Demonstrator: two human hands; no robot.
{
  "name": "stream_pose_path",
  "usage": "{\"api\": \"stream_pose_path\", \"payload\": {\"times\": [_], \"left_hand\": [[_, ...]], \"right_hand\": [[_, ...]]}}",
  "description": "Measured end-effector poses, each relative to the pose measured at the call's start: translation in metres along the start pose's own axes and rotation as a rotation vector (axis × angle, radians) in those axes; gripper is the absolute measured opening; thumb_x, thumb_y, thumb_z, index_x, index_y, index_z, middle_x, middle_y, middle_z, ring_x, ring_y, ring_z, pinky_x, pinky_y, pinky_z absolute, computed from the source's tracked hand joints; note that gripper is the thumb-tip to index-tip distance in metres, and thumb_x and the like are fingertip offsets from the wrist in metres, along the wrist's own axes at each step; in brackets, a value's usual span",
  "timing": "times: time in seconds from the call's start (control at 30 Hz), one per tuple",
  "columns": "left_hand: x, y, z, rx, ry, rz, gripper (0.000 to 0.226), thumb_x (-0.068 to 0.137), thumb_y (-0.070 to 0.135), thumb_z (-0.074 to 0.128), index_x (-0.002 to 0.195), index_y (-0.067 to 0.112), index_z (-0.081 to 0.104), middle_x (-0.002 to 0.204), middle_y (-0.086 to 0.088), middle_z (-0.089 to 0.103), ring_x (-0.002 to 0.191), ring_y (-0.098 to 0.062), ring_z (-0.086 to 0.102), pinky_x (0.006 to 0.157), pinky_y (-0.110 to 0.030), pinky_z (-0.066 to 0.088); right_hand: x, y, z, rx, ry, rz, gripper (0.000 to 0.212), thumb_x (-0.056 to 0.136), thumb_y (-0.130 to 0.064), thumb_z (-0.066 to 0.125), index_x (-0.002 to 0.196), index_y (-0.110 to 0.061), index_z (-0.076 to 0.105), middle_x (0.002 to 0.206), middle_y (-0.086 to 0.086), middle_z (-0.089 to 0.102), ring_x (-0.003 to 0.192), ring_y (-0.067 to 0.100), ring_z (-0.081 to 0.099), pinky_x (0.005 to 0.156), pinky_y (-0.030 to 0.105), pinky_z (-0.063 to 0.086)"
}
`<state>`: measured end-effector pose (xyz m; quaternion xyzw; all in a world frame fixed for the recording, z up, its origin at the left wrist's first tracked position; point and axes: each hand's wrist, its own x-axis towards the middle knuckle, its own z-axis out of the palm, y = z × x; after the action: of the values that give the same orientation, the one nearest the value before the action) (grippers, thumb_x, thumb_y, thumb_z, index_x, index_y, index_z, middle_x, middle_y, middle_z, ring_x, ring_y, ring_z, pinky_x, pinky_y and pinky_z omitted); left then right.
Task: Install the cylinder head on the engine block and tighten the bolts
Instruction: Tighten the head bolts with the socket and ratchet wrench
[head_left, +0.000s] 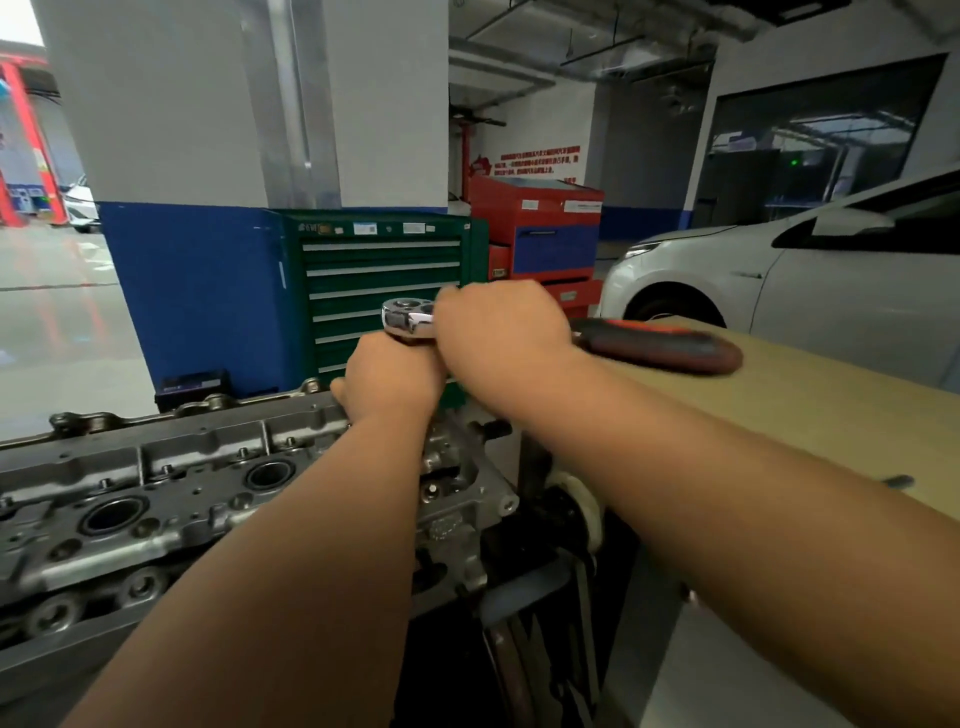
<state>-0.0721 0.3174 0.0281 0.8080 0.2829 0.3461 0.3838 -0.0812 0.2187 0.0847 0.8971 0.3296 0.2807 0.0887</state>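
The grey metal cylinder head (171, 483) lies across the lower left, sitting on the engine block on a stand. A chrome ratchet wrench (408, 318) stands over the head's far right end; its red and black handle (660, 345) sticks out to the right, blurred. My left hand (392, 379) grips the shaft just under the ratchet head. My right hand (498, 325) is curled over the wrench beside its chrome head. The socket and the bolt beneath my left hand are hidden.
A green tool cabinet (384, 275) stands behind the engine, with a red tool cart (540, 228) to its right. A tan board or tabletop (810, 410) runs along the right. A white car (779, 286) is parked beyond it. A blue and white pillar (197, 291) stands at the left.
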Motion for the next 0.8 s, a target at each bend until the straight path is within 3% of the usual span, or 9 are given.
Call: {"api": "stream_pose_path", "payload": {"times": [0.17,0.27,0.37,0.47,0.53,0.6,0.67,0.7,0.8], "left_hand": [[-0.002,0.005,0.001,-0.032,0.022,-0.031,0.023,0.084,0.031,0.053,0.063,0.021,0.052,0.066,0.002,0.050,0.076,-0.024,0.048,0.087,-0.040,0.034],[0.002,-0.002,-0.002,-0.003,-0.009,-0.016,0.025,0.086,0.022,0.054,0.062,0.020,0.047,0.067,0.001,0.050,0.076,-0.025,0.048,0.089,-0.041,0.039],[-0.003,0.002,-0.001,-0.005,-0.007,0.000,0.026,0.087,0.021,0.053,0.062,0.021,0.045,0.065,0.002,0.047,0.077,-0.026,0.048,0.091,-0.042,0.042],[-0.007,0.007,-0.002,-0.066,0.021,-0.040,0.024,0.084,0.030,0.052,0.062,0.020,0.051,0.066,0.002,0.051,0.077,-0.027,0.053,0.091,-0.043,0.042],[-0.010,0.008,-0.002,-0.140,0.022,-0.050,0.023,0.083,0.030,0.052,0.062,0.020,0.052,0.069,-0.001,0.056,0.077,-0.028,0.053,0.092,-0.043,0.042],[-0.015,0.017,0.000,-0.170,-0.004,-0.010,0.021,0.080,0.022,0.055,0.060,0.019,0.047,0.075,-0.006,0.061,0.069,-0.026,0.049,0.080,-0.046,0.045],[-0.026,0.026,-0.002,-0.281,-0.035,0.074,0.023,0.072,0.019,0.061,0.060,0.022,0.041,0.066,-0.001,0.051,0.057,-0.023,0.039,0.053,-0.036,0.034],[-0.026,0.024,-0.001,-0.273,-0.058,0.071,0.021,0.073,0.018,0.060,0.063,0.024,0.043,0.064,0.002,0.047,0.059,-0.024,0.044,0.051,-0.031,0.030],[-0.013,0.010,-0.006,-0.168,-0.046,-0.026,0.019,0.084,0.020,0.052,0.065,0.016,0.055,0.070,-0.003,0.057,0.080,-0.032,0.059,0.079,-0.039,0.048]], "right_hand": [[0.017,0.019,-0.009,0.172,-0.198,0.110,0.017,0.092,-0.015,0.051,0.108,-0.014,0.056,0.105,0.006,0.059,0.100,0.029,0.055,0.079,0.040,0.041],[-0.001,-0.017,-0.012,0.018,-0.066,0.091,0.011,0.089,-0.016,0.051,0.080,-0.014,0.045,0.073,0.004,0.043,0.060,0.022,0.038,0.049,0.036,0.030],[-0.010,-0.012,-0.003,0.016,0.078,0.069,0.007,0.091,-0.011,0.048,0.092,-0.012,0.055,0.069,0.003,0.040,0.055,0.022,0.032,0.044,0.034,0.026],[0.011,0.025,-0.003,0.151,-0.124,0.069,0.016,0.092,-0.010,0.050,0.105,-0.015,0.059,0.091,0.006,0.059,0.082,0.025,0.056,0.066,0.040,0.048],[0.015,0.028,-0.006,0.185,-0.208,0.119,0.017,0.092,-0.012,0.050,0.107,-0.014,0.057,0.106,0.006,0.060,0.093,0.025,0.055,0.072,0.039,0.044],[0.012,0.003,-0.008,0.087,-0.221,0.131,0.007,0.090,-0.017,0.050,0.096,-0.013,0.052,0.095,0.007,0.053,0.086,0.027,0.049,0.064,0.041,0.038],[0.001,-0.023,-0.008,0.032,-0.159,0.085,0.023,0.092,-0.021,0.043,0.110,-0.012,0.055,0.101,0.011,0.053,0.091,0.030,0.051,0.054,0.039,0.033],[-0.001,-0.025,-0.007,0.018,-0.080,0.062,0.029,0.093,-0.020,0.041,0.116,-0.012,0.055,0.102,0.010,0.053,0.093,0.029,0.053,0.051,0.036,0.031],[0.011,0.002,-0.006,0.072,-0.087,0.042,0.016,0.090,-0.015,0.049,0.103,-0.017,0.059,0.093,0.006,0.060,0.075,0.021,0.052,0.053,0.036,0.036]]}}
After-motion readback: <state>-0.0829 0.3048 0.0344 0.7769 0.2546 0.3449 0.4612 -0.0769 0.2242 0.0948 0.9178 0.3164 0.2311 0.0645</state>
